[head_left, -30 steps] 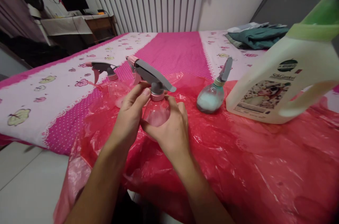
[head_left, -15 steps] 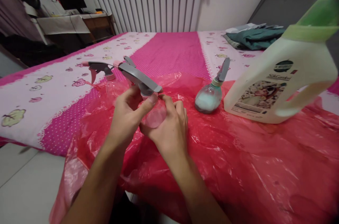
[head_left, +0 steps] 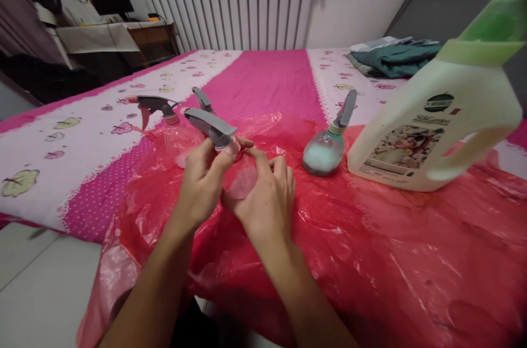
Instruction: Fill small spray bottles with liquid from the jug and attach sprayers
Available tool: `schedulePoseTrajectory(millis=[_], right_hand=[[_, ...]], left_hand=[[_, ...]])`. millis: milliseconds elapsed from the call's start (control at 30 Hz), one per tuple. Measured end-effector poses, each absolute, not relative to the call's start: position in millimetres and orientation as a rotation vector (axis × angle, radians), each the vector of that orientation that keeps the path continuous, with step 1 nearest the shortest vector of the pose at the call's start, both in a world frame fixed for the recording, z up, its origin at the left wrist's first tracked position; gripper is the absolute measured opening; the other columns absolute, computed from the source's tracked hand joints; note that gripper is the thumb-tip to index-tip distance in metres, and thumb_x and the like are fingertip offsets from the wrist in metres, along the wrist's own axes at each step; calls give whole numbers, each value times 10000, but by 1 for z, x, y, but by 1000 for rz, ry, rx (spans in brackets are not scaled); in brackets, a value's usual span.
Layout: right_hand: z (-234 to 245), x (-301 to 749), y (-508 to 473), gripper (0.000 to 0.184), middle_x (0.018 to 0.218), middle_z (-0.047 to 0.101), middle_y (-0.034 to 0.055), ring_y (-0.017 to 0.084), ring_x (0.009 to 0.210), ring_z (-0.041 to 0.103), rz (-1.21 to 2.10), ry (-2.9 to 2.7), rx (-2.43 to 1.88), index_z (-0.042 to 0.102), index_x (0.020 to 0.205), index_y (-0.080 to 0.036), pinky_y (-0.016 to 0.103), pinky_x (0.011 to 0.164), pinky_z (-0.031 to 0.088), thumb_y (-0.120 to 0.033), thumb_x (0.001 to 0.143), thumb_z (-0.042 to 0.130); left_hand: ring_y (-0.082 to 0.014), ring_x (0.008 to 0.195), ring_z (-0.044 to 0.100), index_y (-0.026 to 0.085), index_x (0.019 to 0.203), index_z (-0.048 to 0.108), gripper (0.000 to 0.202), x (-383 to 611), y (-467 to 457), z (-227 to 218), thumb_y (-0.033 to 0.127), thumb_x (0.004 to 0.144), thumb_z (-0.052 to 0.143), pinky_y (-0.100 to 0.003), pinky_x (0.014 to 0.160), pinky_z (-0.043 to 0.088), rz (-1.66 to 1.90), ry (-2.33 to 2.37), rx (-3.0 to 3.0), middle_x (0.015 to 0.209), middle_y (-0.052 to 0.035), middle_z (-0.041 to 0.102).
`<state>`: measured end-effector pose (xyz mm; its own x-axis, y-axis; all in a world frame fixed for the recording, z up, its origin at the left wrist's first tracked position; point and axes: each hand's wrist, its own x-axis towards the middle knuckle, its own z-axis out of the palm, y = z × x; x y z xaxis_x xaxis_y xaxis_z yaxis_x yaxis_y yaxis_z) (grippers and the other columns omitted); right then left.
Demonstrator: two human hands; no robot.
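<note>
The left hand point(head_left: 201, 183) has its thumb and fingers closed round the collar of a grey-and-pink spray head point(head_left: 212, 125), while the right hand point(head_left: 267, 200) curls round the clear bottle point(head_left: 242, 182) at the near middle of the red plastic sheet point(head_left: 329, 243); whether head and bottle are joined I cannot tell. Another spray bottle point(head_left: 172, 136) stands to the left, a green-collared bottle point(head_left: 324, 155) to the right, just beside a large jug point(head_left: 436, 112).

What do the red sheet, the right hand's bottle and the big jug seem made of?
Red sheet: likely thin, glossy plastic film; creases, sharp highlights.
Bottle: clear, smooth, plastic or possibly glass; see-through walls.
Jug: probably plastic, softly matte; milky walls, moulded handle.
</note>
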<state>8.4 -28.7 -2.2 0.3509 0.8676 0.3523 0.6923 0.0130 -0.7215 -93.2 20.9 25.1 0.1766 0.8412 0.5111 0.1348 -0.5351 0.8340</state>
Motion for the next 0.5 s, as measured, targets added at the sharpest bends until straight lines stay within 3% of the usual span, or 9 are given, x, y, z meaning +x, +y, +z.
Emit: schedulePoseTrajectory(millis=[333, 500], right_hand=[[-1, 6, -29, 749, 1093, 587, 100, 325, 1043, 579, 253, -1416, -1754, 643, 1386, -288, 536, 968, 498, -449, 688, 862], [0, 8, -29, 740, 1089, 580, 91, 317, 1055, 575, 271, -1400, -1757, 649, 1382, -299, 527, 978, 500, -474, 696, 866]], left_hand=[[-293, 1169, 709, 223, 1017, 753, 196, -103, 21, 27, 379, 946, 656, -423, 1042, 565, 1294, 893, 1749, 1176, -84, 780], [-290, 1086, 753, 212, 1047, 750, 258, -104, 19, 33, 452, 970, 692, -405, 923, 601, 1388, 922, 1697, 1066, -87, 811]])
